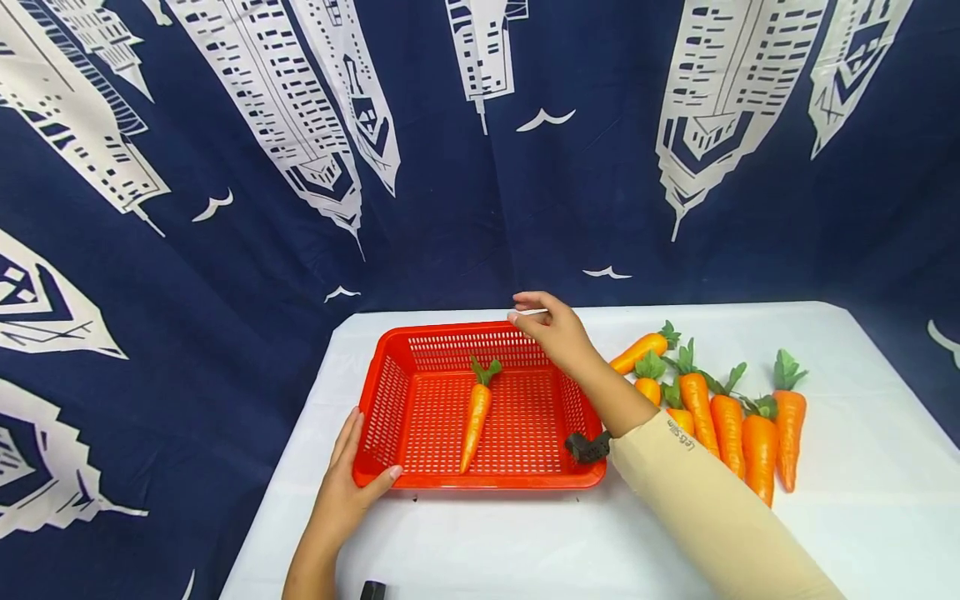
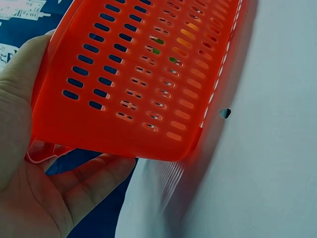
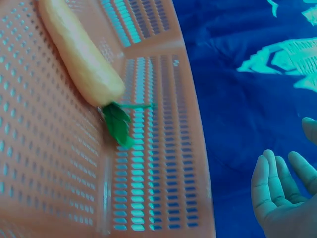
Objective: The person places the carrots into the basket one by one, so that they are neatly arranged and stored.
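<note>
A red plastic basket [image 1: 487,482] with slotted walls stands on the white table. One orange carrot [image 1: 476,425] with a green leafy top lies inside it, its leaves toward the back wall. My left hand [image 1: 343,487] grips the basket's front left corner; in the left wrist view the thumb and fingers lie on either side of the red wall. Over the back right corner is my right hand [image 1: 557,335], fingers loosely bent. In the right wrist view that hand [image 3: 285,198] appears beyond the basket rim, apart from it and holding nothing.
Several more carrots [image 1: 790,433] with green tops lie on the table [image 1: 870,533] to the right of the basket, partly behind the right forearm. A dark blue curtain [image 1: 480,225] with white building prints hangs behind the table. A small black object [image 1: 372,591] shows at the front edge.
</note>
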Demonstrator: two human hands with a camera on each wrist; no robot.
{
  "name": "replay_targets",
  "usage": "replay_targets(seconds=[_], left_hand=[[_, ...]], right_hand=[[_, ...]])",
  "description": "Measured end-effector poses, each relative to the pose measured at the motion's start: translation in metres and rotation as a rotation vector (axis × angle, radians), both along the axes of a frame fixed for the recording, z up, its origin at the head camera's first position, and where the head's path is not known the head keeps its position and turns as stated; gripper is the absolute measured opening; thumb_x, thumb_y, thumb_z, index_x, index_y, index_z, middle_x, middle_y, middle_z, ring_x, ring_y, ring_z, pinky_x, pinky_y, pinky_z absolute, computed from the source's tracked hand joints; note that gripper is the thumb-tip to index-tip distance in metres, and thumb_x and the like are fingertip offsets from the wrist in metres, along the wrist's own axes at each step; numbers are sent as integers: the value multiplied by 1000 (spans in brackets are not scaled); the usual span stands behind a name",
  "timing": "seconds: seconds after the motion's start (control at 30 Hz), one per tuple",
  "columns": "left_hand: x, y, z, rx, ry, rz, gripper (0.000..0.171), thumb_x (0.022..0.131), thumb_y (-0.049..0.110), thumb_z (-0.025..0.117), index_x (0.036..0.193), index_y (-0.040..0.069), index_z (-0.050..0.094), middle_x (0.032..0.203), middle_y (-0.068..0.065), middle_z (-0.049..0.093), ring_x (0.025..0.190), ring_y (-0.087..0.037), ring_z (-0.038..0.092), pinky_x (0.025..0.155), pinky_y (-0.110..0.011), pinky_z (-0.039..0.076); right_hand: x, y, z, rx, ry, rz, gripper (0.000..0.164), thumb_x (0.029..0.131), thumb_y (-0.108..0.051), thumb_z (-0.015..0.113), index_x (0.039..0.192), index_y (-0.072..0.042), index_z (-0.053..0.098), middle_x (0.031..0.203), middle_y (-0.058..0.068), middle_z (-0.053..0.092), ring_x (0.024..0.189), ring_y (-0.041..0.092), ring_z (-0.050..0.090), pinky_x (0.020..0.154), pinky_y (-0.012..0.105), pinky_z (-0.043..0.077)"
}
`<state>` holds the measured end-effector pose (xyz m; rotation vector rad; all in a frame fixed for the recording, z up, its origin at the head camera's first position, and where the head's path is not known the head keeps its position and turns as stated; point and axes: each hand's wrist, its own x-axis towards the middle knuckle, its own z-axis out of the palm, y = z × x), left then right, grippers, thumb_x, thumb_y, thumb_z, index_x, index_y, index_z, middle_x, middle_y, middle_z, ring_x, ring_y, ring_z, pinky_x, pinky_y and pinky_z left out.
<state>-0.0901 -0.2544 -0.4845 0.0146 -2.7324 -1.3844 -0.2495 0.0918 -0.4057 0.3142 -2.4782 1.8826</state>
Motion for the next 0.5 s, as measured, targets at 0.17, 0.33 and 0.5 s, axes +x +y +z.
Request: replay_targets(seconds=[0.17,0.33,0.5], left_hand=[[2,0,-1,3,-7,2,102,84,36,82,163,26,18,171,3,11,155,-34,20,118,-69,26],[1,-1,-2,-1,2,-4,101,85,36,81,163,29,17,171,3,12,155,-33,21,117,-69,27],[0,-1,-1,3,2,0,101,84,36,82,163,28,18,171,3,13,154,-32,23,117,-69,28]], right_hand=[[-2,19,5,-66,-10,-29,50,97,-33,68,142,-14,55,136,12,61,111,18,65,96,30,54],[-3,40,8,-82,-14,-69,54,97,-36,67,144,-14,52,138,11,59,110,10,63,94,26,55],[-3,59,10,-84,-25,-119,58,97,-40,67,146,-13,51,142,12,58,112,7,63,94,24,55]])
